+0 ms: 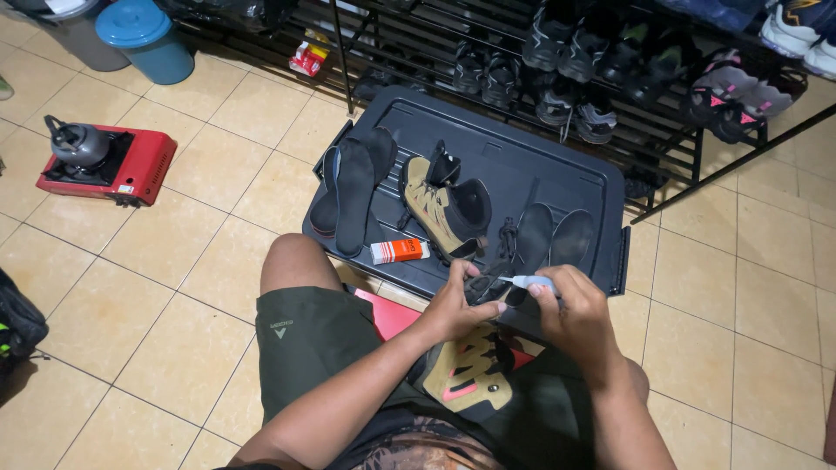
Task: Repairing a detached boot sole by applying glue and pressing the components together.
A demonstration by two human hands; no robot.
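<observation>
1. Right hand pinches a small glue tube, left hand grips its tip, above the upturned shoe in the lap.
2. Looks like the glue-prep step (cap apparently on); next calls for uncapping and aiming at the sole.

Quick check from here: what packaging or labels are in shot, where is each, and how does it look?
Small box: lying flat on the black lid beside the tan shoe; oblong, orange and white.
Packet: on the floor by the shoe rack; red and white, crumpled.
Sticker: front edge of the red stove; small, pale.
Tube: in the right hand, near the left hand; pale bluish.
</observation>
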